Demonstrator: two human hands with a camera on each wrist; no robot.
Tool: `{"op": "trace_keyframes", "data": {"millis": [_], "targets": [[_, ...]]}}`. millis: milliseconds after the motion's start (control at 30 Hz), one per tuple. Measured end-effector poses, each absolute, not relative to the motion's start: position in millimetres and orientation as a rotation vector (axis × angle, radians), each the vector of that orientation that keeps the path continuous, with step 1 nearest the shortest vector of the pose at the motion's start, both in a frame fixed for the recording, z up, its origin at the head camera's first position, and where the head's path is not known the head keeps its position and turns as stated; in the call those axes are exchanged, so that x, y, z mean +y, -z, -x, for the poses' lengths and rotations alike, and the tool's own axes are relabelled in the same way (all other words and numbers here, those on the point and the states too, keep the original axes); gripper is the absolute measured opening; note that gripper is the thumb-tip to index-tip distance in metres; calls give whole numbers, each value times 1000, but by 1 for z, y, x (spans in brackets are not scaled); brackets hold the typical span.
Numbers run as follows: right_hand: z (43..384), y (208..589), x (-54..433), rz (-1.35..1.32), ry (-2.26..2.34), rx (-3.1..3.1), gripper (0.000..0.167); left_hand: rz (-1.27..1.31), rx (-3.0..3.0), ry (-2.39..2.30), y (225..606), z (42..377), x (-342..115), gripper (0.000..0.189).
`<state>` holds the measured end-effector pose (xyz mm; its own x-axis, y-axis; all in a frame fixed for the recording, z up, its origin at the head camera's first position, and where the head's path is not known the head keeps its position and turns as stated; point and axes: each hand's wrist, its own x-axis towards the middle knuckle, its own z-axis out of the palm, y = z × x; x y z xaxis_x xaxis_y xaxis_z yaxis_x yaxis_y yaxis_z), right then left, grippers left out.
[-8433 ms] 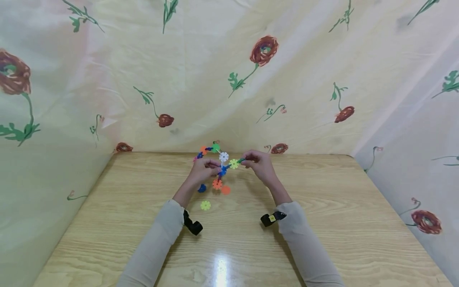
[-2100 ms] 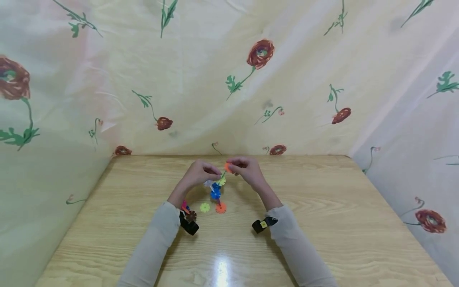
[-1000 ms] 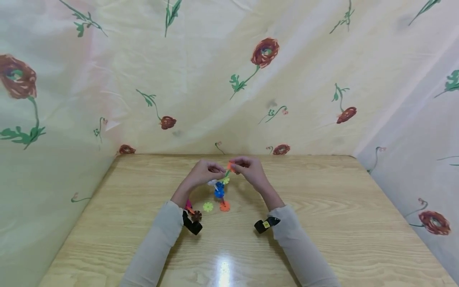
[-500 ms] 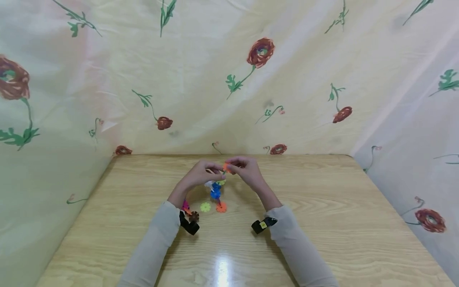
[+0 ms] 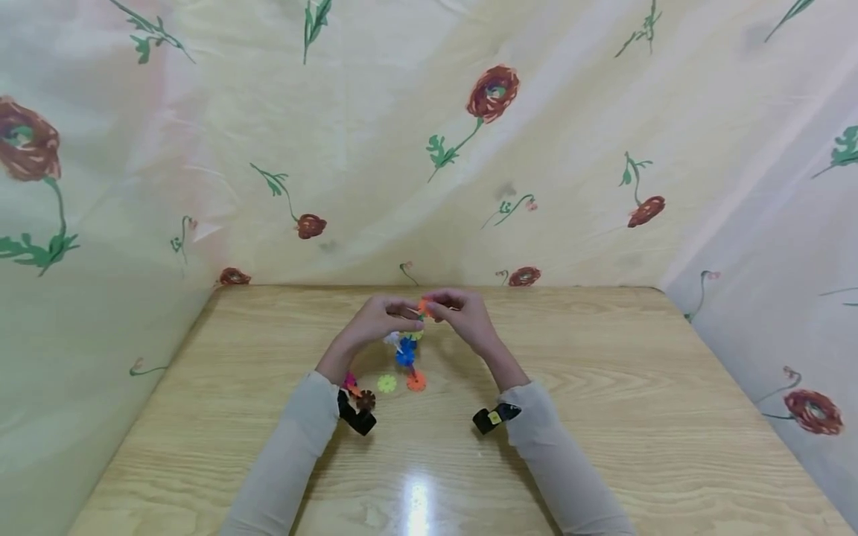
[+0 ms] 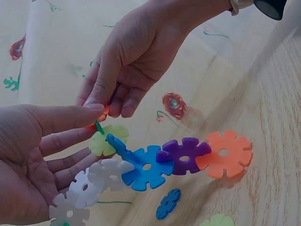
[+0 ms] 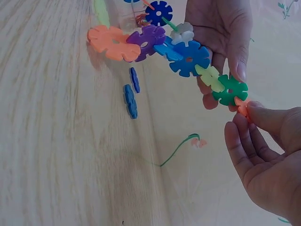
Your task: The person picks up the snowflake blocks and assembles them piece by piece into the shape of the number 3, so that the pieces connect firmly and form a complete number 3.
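Observation:
A chain of notched plastic snowflake discs hangs from both hands in front of me. My left hand (image 5: 377,321) pinches the green disc (image 7: 230,90) between thumb and fingers. An orange disc (image 7: 243,107) meets that green disc's edge, and my right hand (image 5: 465,318) pinches it. From the green one the chain runs through a yellow disc (image 6: 109,141), blue discs (image 6: 146,167) and a purple disc (image 6: 184,156) to a larger-looking orange end disc (image 6: 224,153). White discs (image 6: 86,187) branch off under my left palm.
On the wooden table (image 5: 603,387) lies a loose yellow-green disc (image 5: 386,383). A brown disc (image 5: 366,400) and a pink disc (image 5: 351,381) show beside my left wrist. Blue discs (image 7: 130,101) lie near the table's back edge. A flowered cloth (image 5: 375,149) rises behind.
Earlier my right hand held the green disc at the yellow one; now it holds an orange disc at the green. The chain has swung lower and nearer. Over the last second both hands barely moved.

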<state>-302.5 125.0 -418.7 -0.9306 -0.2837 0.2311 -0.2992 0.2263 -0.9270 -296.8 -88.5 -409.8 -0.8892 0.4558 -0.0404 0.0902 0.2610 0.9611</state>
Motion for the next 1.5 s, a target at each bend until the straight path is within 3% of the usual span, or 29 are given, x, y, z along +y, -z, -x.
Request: {"op": "trace_keyframes", "data": {"millis": [267, 533, 1167, 1500], "targets": [[304, 417, 124, -634, -1779, -2457, 21, -466, 2202, -1735, 408, 299, -90, 35], [306, 417, 123, -678, -1757, -2478, 30, -415, 2241, -1723, 406, 299, -94, 37], [305, 427, 129, -590, -1818, -2709, 30, -269, 2282, -1770, 406, 301, -102, 47], [311, 434, 124, -761, -1599, -2950, 25, -286, 2283, -1776, 405, 303, -107, 49]]}}
